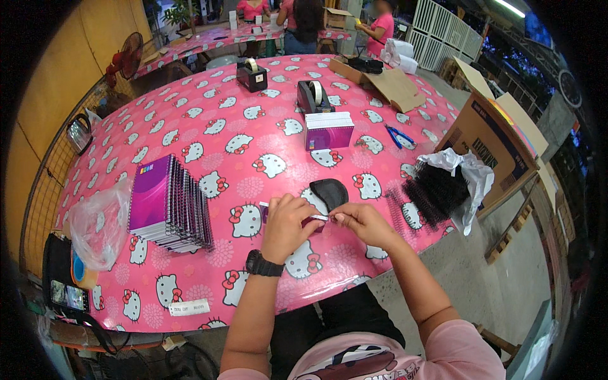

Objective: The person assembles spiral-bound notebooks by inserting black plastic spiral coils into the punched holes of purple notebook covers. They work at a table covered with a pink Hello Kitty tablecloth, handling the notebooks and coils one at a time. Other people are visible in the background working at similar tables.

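My left hand (286, 225), with a black watch on its wrist, is closed around a small purple notebook (263, 214) near the table's front edge. Most of that notebook is hidden beneath the fingers. At its right end my right hand (366, 223) pinches with thumb and forefinger; what lies between those fingertips is too small to make out. Just behind both hands rests a black half-round pouch (330, 192). To the right, a heap of black spiral binding coils (437, 194) spills out of white crumpled paper (472, 180).
Left stands a stack of spiral-bound purple notebooks (152, 199) beside a clear plastic bag (100, 221). Farther back are another notebook stack (329, 136), two tape dispensers (252, 76) and blue-handled pliers (400, 137). A cardboard box (484, 149) stands right. Several people work behind.
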The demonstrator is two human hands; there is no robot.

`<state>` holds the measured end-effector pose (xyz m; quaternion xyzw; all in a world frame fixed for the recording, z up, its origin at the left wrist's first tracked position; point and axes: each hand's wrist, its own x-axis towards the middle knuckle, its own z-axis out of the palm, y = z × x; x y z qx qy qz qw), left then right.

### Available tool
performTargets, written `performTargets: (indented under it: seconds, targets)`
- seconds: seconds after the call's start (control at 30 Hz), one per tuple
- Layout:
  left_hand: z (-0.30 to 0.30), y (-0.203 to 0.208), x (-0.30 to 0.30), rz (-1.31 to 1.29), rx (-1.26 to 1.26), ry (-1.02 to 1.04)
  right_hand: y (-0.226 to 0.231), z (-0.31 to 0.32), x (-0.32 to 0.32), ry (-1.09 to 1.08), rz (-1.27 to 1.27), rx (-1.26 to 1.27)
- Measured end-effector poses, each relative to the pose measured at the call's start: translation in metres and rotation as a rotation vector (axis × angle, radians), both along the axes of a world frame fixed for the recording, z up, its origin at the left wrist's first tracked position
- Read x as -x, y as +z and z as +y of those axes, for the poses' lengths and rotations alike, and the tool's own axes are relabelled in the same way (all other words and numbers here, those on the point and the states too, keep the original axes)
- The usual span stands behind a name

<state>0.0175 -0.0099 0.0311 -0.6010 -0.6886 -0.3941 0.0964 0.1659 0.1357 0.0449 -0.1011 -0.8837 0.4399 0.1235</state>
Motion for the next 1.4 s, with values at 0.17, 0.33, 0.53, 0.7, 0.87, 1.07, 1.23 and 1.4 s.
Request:
performTargets:
  seconds: [0.17,0.33,0.53,0.7,0.87,1.07,1.23,1.4]
  targets:
    - [-0.001,0.003,-0.001,-0.019,0.031,-0.015,0.017,0.002,0.002,-0.001,-0.211,0.055]
    - [0.000,0.003,-0.005,-0.042,-0.021,-0.086,0.006,-0.003,0.003,0.073,0.120,-0.030]
    - [-0.003,0.001,-0.004,-0.075,0.070,-0.145,0.015,0.013,0.015,0.009,-0.118,0.038]
    - [-0.006,0.012,-0.005,-0.090,0.074,-0.191,-0.024,0.061,0.043,0.038,0.104,-0.366]
    - [-0.007,0.004,0.002,-0.109,0.183,-0.193,-0.031,0.056,0.058,0.096,-0.125,-0.457]
    - [-0.008,0.015,-0.005,-0.157,0.007,-0.267,-0.035,0.065,0.050,0.132,-0.151,-0.442]
    - [-0.006,0.004,0.003,-0.148,0.149,-0.258,-0.044,0.046,0.048,-0.017,-0.102,-0.511]
    - [-0.008,0.013,-0.003,-0.157,0.071,-0.274,-0.066,0.031,0.052,-0.112,0.112,-0.597]
